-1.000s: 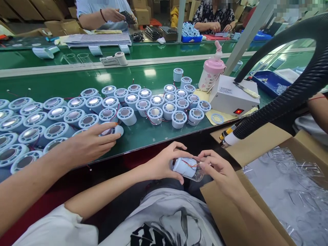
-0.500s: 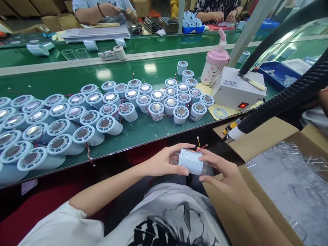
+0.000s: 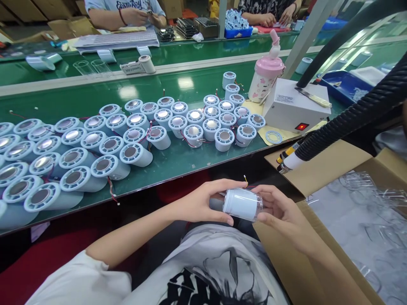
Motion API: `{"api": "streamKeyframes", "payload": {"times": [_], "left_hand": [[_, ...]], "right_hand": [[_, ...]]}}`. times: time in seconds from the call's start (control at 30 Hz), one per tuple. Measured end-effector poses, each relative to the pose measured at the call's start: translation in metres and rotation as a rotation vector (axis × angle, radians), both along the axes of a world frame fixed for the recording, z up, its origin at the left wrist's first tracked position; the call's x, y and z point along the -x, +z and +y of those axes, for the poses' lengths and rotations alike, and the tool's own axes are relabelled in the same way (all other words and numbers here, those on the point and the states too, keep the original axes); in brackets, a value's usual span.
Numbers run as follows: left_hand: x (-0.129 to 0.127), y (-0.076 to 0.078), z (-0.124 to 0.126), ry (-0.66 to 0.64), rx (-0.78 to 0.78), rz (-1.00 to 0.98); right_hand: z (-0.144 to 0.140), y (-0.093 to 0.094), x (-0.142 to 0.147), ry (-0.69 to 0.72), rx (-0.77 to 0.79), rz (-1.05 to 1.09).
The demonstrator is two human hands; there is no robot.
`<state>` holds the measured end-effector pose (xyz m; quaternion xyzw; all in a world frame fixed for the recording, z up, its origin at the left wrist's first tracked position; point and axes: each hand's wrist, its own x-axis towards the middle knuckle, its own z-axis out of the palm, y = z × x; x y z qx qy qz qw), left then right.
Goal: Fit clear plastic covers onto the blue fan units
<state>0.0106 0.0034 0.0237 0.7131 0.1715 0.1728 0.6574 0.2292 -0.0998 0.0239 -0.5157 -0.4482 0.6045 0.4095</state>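
Gripping one pale blue plastic cylinder with thin red and yellow wires between them, both hands are meeting low in the middle of the view, above the person's lap and just short of the bench edge. The left hand is curling its fingers over the top and its thumb beneath the cylinder's left end, while the right hand is cupping the right end, where a clear plastic sleeve is showing, its fingers closed around it. The cylinder is lying on its side, and its wires are poking up at about 12 o'clock from it. At 10 o'clock from the hands, a crowd of matching pale blue cylinders with shiny metal faces is standing and lying on the green conveyor bench. At 1 o'clock a white box with a lit red switch is sitting on the bench, with a pink-lidded drinking bottle just beside it. A black ribbed hose is running in from 2 o'clock. At 3 o'clock an open brown cardboard box holding clear plastic parts is touching the right forearm. Other people's hands are working at 12 o'clock, across the far bench.
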Motion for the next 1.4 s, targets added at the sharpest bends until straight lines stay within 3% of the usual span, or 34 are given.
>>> {"api": "streamKeyframes", "payload": {"times": [0.57,0.9,1.1,1.23,1.33,1.4], "left_hand": [[0.001,0.001,-0.001,-0.019,-0.113,-0.030],[0.002,-0.002,-0.003,-0.033,-0.100,-0.068],[0.002,-0.004,-0.005,-0.027,-0.150,-0.090],[0.001,-0.001,-0.010,-0.005,-0.097,-0.051],[0.001,0.004,-0.013,0.031,-0.048,0.019],[0.001,0.007,-0.014,0.051,0.013,0.065]], "right_hand": [[0.002,-0.011,0.003,-0.053,0.222,0.169],[0.001,-0.008,0.018,-0.109,0.373,0.322],[0.002,-0.005,0.018,-0.004,0.523,0.392],[0.003,-0.005,0.018,0.067,0.601,0.429],[0.001,-0.010,0.018,0.069,0.527,0.340],[-0.002,-0.015,0.016,-0.027,0.331,0.127]]}}
